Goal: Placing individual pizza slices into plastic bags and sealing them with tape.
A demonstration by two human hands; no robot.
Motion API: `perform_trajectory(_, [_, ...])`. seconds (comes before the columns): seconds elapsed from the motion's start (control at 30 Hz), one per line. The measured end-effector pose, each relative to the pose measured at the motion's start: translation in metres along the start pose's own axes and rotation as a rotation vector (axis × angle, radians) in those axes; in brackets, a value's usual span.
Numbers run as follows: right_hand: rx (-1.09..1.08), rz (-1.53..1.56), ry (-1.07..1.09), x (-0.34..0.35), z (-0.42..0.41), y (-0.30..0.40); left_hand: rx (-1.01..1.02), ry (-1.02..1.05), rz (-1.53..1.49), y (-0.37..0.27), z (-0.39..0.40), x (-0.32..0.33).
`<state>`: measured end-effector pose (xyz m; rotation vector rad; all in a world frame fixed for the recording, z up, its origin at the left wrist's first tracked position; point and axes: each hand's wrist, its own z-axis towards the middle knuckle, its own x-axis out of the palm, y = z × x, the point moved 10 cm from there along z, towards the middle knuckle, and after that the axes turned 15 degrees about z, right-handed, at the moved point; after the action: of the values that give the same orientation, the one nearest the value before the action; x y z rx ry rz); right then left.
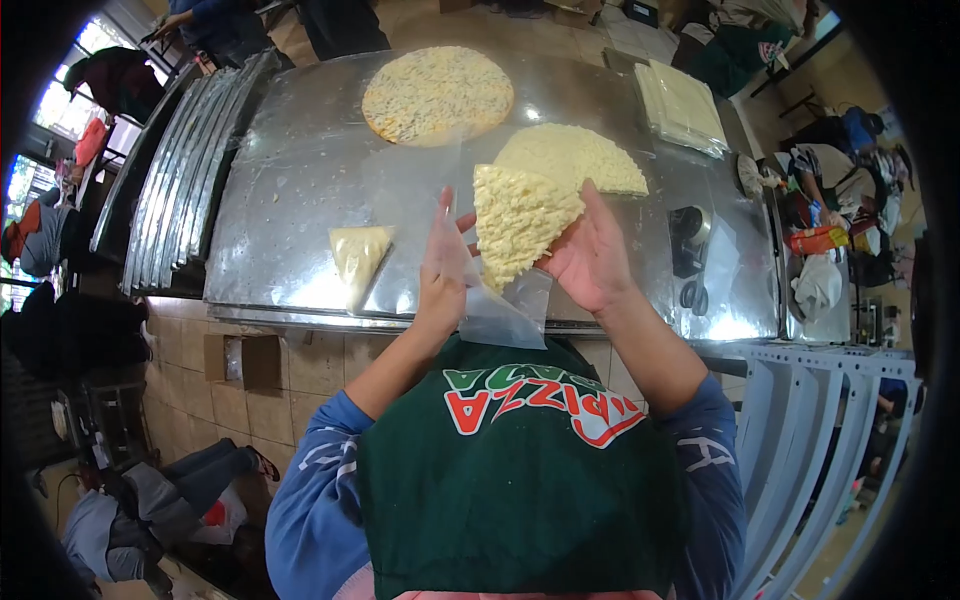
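Note:
A wedge-shaped slice covered in pale grated cheese is tilted up over the metal table. My right hand grips the slice along its right side. Clear plastic film hangs below the slice's tip and wraps over my left hand, which holds it at the slice's left edge. Behind the slice lies the rest of a cheese-covered round, with part cut away. A slice in clear plastic rests to the left. More clear film lies flat beyond my left hand.
A whole round pizza sits at the back. Stacked metal trays stand left; plastic bags lie back right. Scissors and a tape roll are near the right edge. A grey metal rack stands right. People work around.

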<state>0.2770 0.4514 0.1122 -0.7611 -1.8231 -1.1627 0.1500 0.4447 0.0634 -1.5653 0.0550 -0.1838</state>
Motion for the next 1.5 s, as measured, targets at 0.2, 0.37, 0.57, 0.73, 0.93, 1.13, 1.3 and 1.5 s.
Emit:
perform_trajectory(0.2, [0.117,-0.129,-0.107,-0.011,0.011,-0.007,0.048,-0.026,0.125,-0.025,-0.003,-0.003])
perform_trajectory(0.37, [0.102,-0.124,-0.141,-0.023,0.011,-0.002,-0.325,0.071,-0.460,0.008,-0.012,0.004])
perform_trajectory(0.57, [0.187,-0.070,-0.110,-0.030,-0.002,-0.021,-0.406,0.329,-0.913,0.018,-0.028,0.032])
perform_trajectory(0.73, [0.260,-0.251,-0.148,-0.033,-0.015,-0.031,-0.402,0.369,-1.023,0.019,-0.034,0.035])
perform_trajectory(0.93, [0.238,-0.382,-0.135,-0.021,-0.024,-0.035,-0.444,0.366,-1.025,0.021,-0.038,0.030])
perform_trajectory(1.13, [0.210,-0.704,-0.101,-0.014,-0.023,-0.029,-0.451,0.372,-0.947,0.023,-0.041,0.025])
perform_trajectory(1.3, [0.238,-0.778,-0.018,-0.004,-0.021,-0.041,-0.429,0.295,-0.842,0.022,-0.042,0.012])
perform_trajectory(1.5, [0.208,-0.832,0.005,-0.011,-0.017,-0.040,-0.373,0.375,-0.766,0.020,-0.042,0.011])
